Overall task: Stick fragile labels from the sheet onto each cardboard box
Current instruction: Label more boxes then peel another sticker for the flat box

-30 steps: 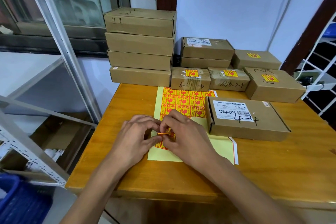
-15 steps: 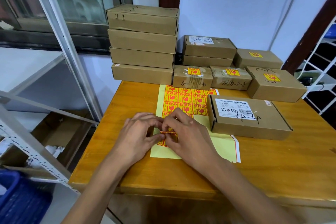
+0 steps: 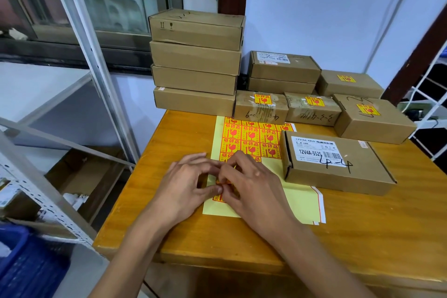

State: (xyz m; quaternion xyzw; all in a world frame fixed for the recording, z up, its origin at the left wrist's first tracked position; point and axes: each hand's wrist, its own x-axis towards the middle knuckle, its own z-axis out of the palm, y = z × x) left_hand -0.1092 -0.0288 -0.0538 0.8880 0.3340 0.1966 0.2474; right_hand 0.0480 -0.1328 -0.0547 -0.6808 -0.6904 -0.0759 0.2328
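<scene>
From the head view, both hands are meeting over the label sheet (image 3: 263, 201), which is lying flat on the wooden surface (image 3: 362, 237). The left hand (image 3: 186, 186) is curling its fingers, thumb and fingertips pinching at a red-and-yellow fragile label (image 3: 221, 182) near the sheet's left edge. The right hand (image 3: 251, 189) is bending its fingers onto the same label, pinching at it from the other side, the two hands touching at the fingertips. How much of the label is free of the backing, I cannot tell; the fingers are covering it.

Just right of the sheet, overlapping its edge, a flat cardboard box (image 3: 338, 164) is sitting with a white barcode sticker and black handwriting on top, no fragile label showing on it. Behind it, along the far edge, four smaller boxes are wearing fragile labels: one taped box (image 3: 261, 109), a second taped box (image 3: 312, 109), a larger box (image 3: 372, 118) at the right, and one (image 3: 348, 84) further back. A stack of four plain boxes (image 3: 196, 60) is standing at the back left, beside a two-box stack (image 3: 283, 70).
</scene>
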